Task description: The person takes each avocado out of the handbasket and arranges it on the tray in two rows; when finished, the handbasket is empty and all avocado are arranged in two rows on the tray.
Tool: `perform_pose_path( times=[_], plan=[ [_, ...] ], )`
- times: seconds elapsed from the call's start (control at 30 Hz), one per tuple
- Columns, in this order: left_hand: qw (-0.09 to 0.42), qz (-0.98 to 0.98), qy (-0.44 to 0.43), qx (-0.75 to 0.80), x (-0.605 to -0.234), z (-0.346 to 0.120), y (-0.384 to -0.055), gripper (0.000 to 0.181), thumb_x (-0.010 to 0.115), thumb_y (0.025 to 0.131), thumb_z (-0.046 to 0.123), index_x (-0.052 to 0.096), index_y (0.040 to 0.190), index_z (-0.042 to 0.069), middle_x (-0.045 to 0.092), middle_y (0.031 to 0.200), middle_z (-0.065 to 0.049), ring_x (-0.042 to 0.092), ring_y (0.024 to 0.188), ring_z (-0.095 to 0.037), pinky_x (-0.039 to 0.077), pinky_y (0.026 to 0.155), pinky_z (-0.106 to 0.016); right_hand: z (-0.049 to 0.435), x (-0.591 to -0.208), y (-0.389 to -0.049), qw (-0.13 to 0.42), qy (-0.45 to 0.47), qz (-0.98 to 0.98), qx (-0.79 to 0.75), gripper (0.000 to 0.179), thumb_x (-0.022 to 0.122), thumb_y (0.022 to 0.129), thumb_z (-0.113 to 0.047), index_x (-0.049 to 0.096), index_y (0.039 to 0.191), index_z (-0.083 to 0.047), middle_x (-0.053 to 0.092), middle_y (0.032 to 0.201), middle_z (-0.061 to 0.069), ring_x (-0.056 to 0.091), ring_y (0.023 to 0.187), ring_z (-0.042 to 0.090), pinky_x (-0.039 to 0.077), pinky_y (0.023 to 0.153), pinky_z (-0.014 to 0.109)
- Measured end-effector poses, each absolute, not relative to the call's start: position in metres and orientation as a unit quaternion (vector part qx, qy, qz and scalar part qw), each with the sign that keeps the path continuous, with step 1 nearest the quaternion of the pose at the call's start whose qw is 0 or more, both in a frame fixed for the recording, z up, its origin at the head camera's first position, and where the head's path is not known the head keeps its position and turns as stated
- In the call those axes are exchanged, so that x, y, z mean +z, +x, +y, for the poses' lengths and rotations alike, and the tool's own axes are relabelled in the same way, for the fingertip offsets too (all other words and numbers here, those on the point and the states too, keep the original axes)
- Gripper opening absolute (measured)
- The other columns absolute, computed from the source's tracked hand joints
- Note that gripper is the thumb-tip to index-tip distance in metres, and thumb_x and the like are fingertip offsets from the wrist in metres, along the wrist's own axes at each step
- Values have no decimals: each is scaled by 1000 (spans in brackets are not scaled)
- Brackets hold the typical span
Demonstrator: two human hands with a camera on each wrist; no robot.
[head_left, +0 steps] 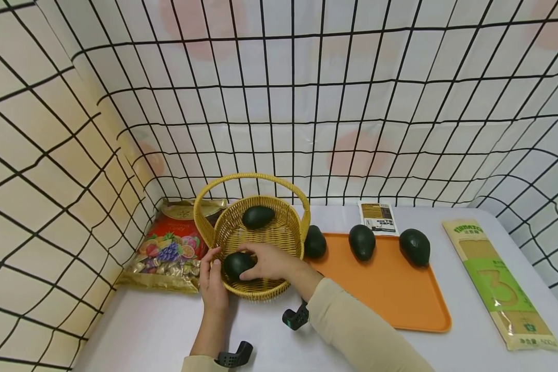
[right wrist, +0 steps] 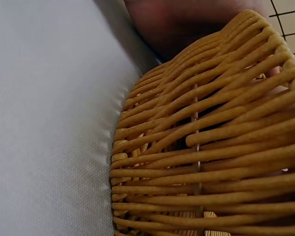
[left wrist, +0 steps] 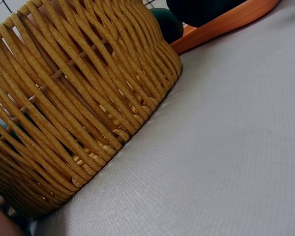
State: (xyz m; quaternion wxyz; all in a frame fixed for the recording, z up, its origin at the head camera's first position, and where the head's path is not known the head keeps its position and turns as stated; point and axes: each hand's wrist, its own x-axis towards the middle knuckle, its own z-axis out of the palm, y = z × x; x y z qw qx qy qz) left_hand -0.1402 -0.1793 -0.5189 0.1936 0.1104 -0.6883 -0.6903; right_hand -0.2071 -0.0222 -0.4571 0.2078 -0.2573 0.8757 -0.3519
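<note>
In the head view, my right hand (head_left: 270,262) reaches into a yellow wicker basket (head_left: 290,218) and grips a dark green avocado (head_left: 236,265) between thumb and fingers, low at the basket's near left. Another avocado (head_left: 258,217) lies at the back of the basket. My left hand (head_left: 214,289) holds the basket's left side, fingers at the rim by the handle's foot. The woven wall of the basket (left wrist: 83,93) fills much of the left wrist view. Through the right wrist view, the left hand (right wrist: 182,24) shows against the wicker (right wrist: 226,147) outside.
Right of the basket lies an orange tray (head_left: 376,294) with several avocados (head_left: 362,242) along its far side. A small white-and-brown packet (head_left: 378,217) is behind it. A noodle pack (head_left: 499,284) lies far right, a red candy bag (head_left: 172,248) left. Black wire grid (head_left: 293,124) encloses the table.
</note>
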Motion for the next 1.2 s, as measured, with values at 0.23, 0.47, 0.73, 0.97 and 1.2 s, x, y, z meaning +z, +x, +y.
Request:
perform_pose_path(
  times=[0.23,0.47,0.73,0.97,1.2],
  plan=[
    [199,-688,111,-689,-520,-179,-140,37,35,110,18,52,139,4,44,157,-9,33,146,-18,27,116,-30,-23,-457,-206,202,-272,880,-332,69,84,83,-34,54,145,-27,64,140,4,59,130,24,48,108,43],
    [200,-687,109,-690,-519,-178,-142,37,35,109,18,52,138,4,44,156,-8,34,145,-14,24,118,-34,-23,-458,-207,187,-287,885,-314,68,83,83,-36,55,144,-27,63,139,2,59,127,21,49,105,41],
    [199,-683,109,-695,-521,-179,-142,36,35,109,18,52,139,4,42,158,-9,30,150,-21,22,121,-40,-24,-459,-206,154,-288,895,-305,69,82,83,-37,54,145,-26,60,144,3,56,131,21,48,108,43],
    [199,-687,111,-690,-520,-178,-141,36,35,109,18,52,139,4,42,158,-10,33,149,-21,29,111,-18,-20,-453,-199,121,-266,881,-372,73,82,83,-36,50,148,-26,53,146,7,57,127,25,51,103,48],
    [204,-687,113,-688,-519,-177,-141,36,35,110,19,51,139,4,43,156,-13,36,147,-23,31,106,-11,-14,-444,-188,79,-236,864,-437,74,84,83,-32,48,148,-29,53,140,6,59,118,23,54,100,43]
  ],
)
